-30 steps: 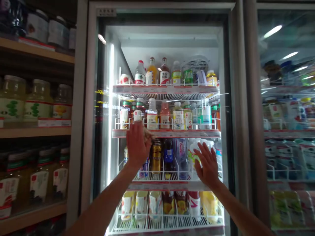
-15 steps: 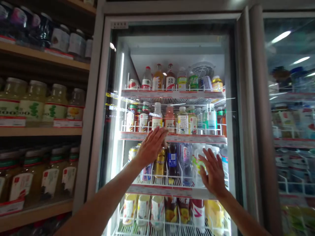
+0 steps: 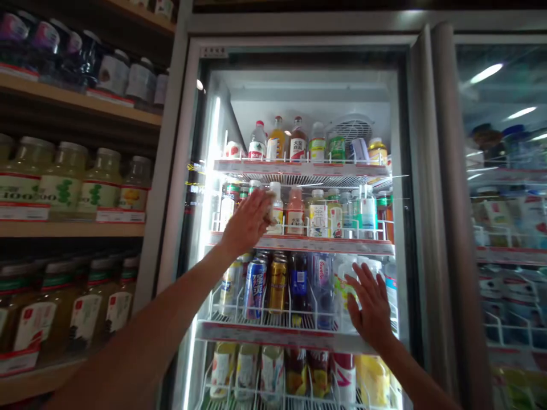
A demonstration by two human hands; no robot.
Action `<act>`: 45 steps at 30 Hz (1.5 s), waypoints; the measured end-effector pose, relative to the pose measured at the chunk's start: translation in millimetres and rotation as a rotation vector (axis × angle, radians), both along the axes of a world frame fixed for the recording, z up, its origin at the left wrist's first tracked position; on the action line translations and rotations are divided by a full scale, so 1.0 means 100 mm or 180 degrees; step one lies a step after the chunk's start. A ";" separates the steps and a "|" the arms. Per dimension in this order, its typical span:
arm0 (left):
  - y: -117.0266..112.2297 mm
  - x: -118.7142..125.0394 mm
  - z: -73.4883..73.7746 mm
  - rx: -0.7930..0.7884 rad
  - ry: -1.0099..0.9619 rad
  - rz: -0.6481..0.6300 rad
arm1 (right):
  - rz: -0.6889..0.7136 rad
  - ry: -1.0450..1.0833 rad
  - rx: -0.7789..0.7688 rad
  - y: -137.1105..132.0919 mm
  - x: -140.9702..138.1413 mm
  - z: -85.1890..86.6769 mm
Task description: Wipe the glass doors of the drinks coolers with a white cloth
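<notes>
My left hand reaches up to the glass door of a lit drinks cooler. It presses a crumpled, pale brownish cloth against the glass, fingers stretched out; most of the cloth is hidden under the hand. On the right side of the same door, my right hand has its fingers spread and its palm towards the glass, holding nothing. Behind the pane, the second shelf's bottles appear beside my left hand. Cans and bottles on the third shelf lie below it.
A metal door frame and handle run upright to the right, with a second glass cooler door beyond. Wooden shelves carrying several juice bottles stand close by at the left.
My left hand has slid up and to the left across the glass with the cloth, uncovering the cans. My right hand stays in nearly the same place. The view has shifted slightly.
</notes>
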State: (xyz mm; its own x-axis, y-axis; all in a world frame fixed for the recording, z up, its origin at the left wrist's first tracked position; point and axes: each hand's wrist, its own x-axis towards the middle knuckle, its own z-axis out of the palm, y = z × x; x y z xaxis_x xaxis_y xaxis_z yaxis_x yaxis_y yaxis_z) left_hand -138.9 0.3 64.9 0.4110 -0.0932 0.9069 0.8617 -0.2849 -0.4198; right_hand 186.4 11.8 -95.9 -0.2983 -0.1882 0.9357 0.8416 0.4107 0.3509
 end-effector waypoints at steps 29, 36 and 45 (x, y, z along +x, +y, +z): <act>0.03 0.27 0.64 0.0295 -0.1362 -0.0219 | -0.0024 0.0100 -0.0110 -0.02 -0.03 0.00; 0.01 0.76 0.36 -0.0212 0.0931 -0.0014 | -0.0011 0.0031 -0.0016 -0.05 -0.03 0.03; 0.03 0.62 0.15 -0.0002 0.0204 -0.0056 | -0.0061 0.0092 -0.0048 -0.04 -0.04 0.02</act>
